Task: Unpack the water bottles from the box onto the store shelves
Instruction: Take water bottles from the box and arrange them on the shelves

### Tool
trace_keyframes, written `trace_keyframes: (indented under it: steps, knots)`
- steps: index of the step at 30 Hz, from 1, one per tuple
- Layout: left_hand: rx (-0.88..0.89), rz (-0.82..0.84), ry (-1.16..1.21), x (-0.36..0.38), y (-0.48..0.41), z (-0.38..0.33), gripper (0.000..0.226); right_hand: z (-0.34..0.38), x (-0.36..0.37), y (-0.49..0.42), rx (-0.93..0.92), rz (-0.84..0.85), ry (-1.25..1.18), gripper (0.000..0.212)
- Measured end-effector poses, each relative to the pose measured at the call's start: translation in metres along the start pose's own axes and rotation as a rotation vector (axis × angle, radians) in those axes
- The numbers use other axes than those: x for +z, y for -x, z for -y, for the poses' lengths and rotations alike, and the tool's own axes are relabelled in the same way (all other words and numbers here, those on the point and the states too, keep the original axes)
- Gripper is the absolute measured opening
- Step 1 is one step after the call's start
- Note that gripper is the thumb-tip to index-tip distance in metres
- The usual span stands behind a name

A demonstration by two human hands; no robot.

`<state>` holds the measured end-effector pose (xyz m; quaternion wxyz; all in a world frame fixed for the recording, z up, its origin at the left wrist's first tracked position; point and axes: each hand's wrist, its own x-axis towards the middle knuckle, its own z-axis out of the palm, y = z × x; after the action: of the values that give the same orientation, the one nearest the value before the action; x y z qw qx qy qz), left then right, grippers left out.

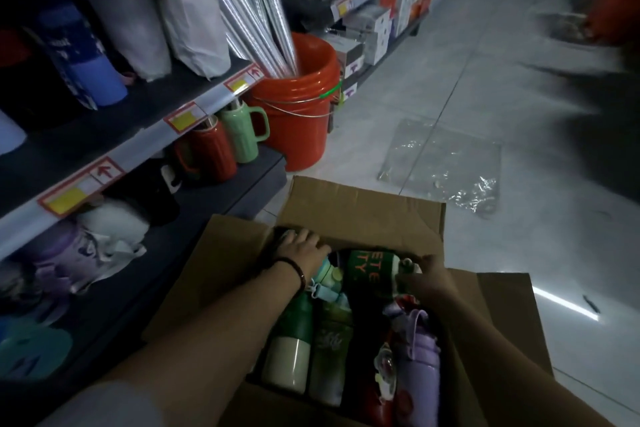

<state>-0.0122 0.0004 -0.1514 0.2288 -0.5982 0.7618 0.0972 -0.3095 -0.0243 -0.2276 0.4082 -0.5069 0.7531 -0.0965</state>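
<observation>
Two bare forearms reach into an open cardboard box (pixel 360 212) on the tiled store floor, where water bottles lie packed on their sides: a green and cream bottle (pixel 291 347), a pale green bottle (pixel 329 357) and a lilac bottle (pixel 420 354) nearest the camera. The left hand (pixel 301 248), a dark bead bracelet (pixel 294 269) on its wrist, lies palm down with fingers spread over a bottle at the box's far left corner. The right hand (pixel 427 274) curls its fingers around the white cap end of a dark green lettered bottle (pixel 369 276). Beyond, a red mug (pixel 211 149) and a green mug (pixel 242 134) stand on the lower shelf (pixel 221 194), beside an orange bucket (pixel 301 104); clear plastic wrap (pixel 443 163) lies on the floor.
</observation>
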Motion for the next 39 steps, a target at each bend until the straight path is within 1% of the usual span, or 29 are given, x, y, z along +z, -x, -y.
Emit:
trace_keyframes:
  steps: [2,5,6,9,10,12,15,16,17,19,20,21,22,24,25,27,29,30,32,34,36,38,39]
  knots:
    - [0.001,0.031,-0.051,0.01,-0.01,-0.002,0.053,0.012,-0.002,0.014,0.002,0.003,-0.027,0.078]
    - [-0.033,0.049,-0.114,0.023,-0.021,-0.006,0.053,0.022,0.001,0.027,0.042,0.017,-0.091,0.069]
    - [-0.042,0.05,-0.123,0.026,-0.022,-0.007,0.053,0.017,0.005,0.022,0.041,0.025,-0.099,0.07]
    - [-0.047,0.019,-0.123,0.028,-0.023,-0.006,0.051,0.005,0.012,0.011,0.042,0.026,-0.143,0.093]
    - [-0.043,0.002,-0.125,0.028,-0.022,-0.005,0.049,0.001,0.014,0.009,0.037,0.028,-0.166,0.097]
    - [-0.04,-0.034,-0.136,0.026,-0.022,-0.005,0.045,0.011,0.011,0.026,0.029,0.024,-0.19,0.093]
    - [-0.086,-0.034,-0.123,0.018,-0.018,-0.002,0.041,0.019,0.012,0.037,0.011,0.031,-0.153,0.084]
    - [-0.104,-0.03,-0.113,0.014,-0.015,0.0,0.045,0.02,0.014,0.038,-0.003,0.048,-0.133,0.081]
    - [-0.116,-0.023,-0.103,0.011,-0.011,0.002,0.056,0.023,0.014,0.04,-0.016,0.051,-0.105,0.079]
    - [-0.132,-0.014,-0.111,0.003,-0.002,0.005,0.085,0.024,0.011,0.038,-0.03,0.021,-0.116,0.084]
    - [-0.145,-0.021,-0.114,0.001,0.002,0.007,0.094,0.028,0.008,0.039,-0.043,-0.001,-0.129,0.089]
    - [-0.164,-0.031,-0.098,0.0,0.005,0.009,0.098,0.035,0.004,0.044,-0.06,-0.021,-0.136,0.089]
    - [-0.194,-0.048,-0.063,-0.001,0.007,0.013,0.1,0.042,0.001,0.048,-0.084,-0.03,-0.138,0.082]
    - [-0.253,-0.078,0.049,-0.004,0.014,0.025,0.103,0.058,-0.005,0.06,-0.158,-0.096,-0.115,0.06]
    - [-0.28,-0.089,0.124,-0.007,0.019,0.031,0.104,0.066,-0.007,0.065,-0.213,-0.129,-0.103,0.055]
    - [-0.322,-0.124,0.301,-0.014,0.031,0.044,0.108,0.08,-0.008,0.075,-0.33,-0.192,-0.049,0.057]
    - [-0.349,-0.181,0.497,-0.02,0.048,0.053,0.108,0.097,-0.009,0.089,-0.413,-0.179,-0.037,0.065]
    - [-0.353,-0.226,0.569,-0.024,0.059,0.057,0.104,0.105,-0.01,0.096,-0.437,-0.169,-0.062,0.07]
    - [-0.354,-0.319,0.656,-0.03,0.079,0.061,0.095,0.122,-0.01,0.109,-0.482,-0.203,-0.093,0.076]
    - [-0.358,-0.386,0.802,-0.036,0.099,0.062,0.083,0.139,-0.013,0.126,-0.535,-0.245,-0.114,0.08]
    - [-0.368,-0.41,1.034,-0.039,0.116,0.063,0.07,0.155,-0.018,0.136,-0.578,-0.285,-0.124,0.079]
    - [-0.408,-0.453,1.252,-0.044,0.134,0.064,0.069,0.17,-0.027,0.15,-0.63,-0.284,-0.116,0.077]
    - [-0.442,-0.494,1.399,-0.047,0.143,0.064,0.067,0.178,-0.032,0.157,-0.666,-0.278,-0.093,0.075]
